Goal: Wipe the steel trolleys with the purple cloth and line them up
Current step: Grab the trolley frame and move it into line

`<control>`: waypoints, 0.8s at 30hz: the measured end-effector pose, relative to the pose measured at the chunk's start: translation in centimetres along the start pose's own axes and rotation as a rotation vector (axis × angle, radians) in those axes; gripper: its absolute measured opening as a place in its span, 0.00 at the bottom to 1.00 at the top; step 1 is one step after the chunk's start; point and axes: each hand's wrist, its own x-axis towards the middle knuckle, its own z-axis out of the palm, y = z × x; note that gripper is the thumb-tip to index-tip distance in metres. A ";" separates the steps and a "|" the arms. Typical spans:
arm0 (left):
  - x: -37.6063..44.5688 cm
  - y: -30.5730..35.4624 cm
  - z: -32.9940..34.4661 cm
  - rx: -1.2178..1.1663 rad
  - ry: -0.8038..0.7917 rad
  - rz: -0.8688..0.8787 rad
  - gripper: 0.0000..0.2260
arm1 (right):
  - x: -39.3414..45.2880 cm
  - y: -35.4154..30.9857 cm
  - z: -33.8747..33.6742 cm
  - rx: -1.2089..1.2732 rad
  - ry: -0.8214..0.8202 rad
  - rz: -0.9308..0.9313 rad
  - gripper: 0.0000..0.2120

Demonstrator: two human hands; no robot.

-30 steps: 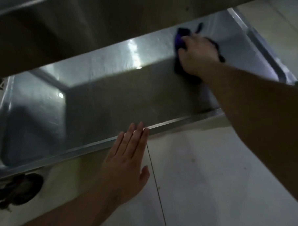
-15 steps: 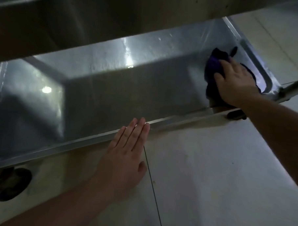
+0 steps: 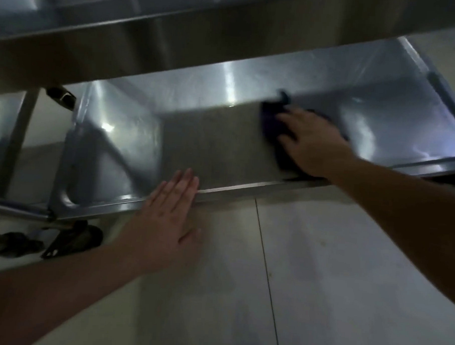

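purple cloth [image 3: 272, 117]: dark, crumpled, blurred, on steel trolley's lower shelf [image 3: 222, 146] | right hand [image 3: 316, 145]: fingers spread, pressed on cloth | left hand [image 3: 167, 222]: flat, fingers together, touching shelf rim [image 3: 246, 187]

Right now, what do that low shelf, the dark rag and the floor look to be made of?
Shelf: brushed steel, judging by its grey sheen and glare streaks. Purple cloth under the right hand: soft fabric, bunched, perhaps microfibre. Floor: pale smooth tile, with a thin joint line.
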 end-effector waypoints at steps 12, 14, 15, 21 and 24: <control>-3.8 -7.7 2.0 -0.047 -0.059 -0.411 0.51 | 1.8 -11.3 4.2 -0.047 -0.019 0.181 0.30; -3.9 -7.7 2.1 -0.040 -0.040 -0.401 0.50 | 1.1 -14.7 5.1 -0.051 -0.154 -0.153 0.30; -4.0 -7.8 2.2 -0.041 -0.029 -0.394 0.50 | 0.7 -15.3 5.3 -0.034 -0.209 -0.283 0.30; -4.2 -8.0 2.7 -0.039 0.029 -0.347 0.47 | 0.2 -4.4 2.4 -0.007 -0.020 -0.137 0.28; -4.2 -8.0 2.3 -0.047 0.001 -0.360 0.49 | 1.6 3.6 0.1 -0.016 0.127 0.358 0.28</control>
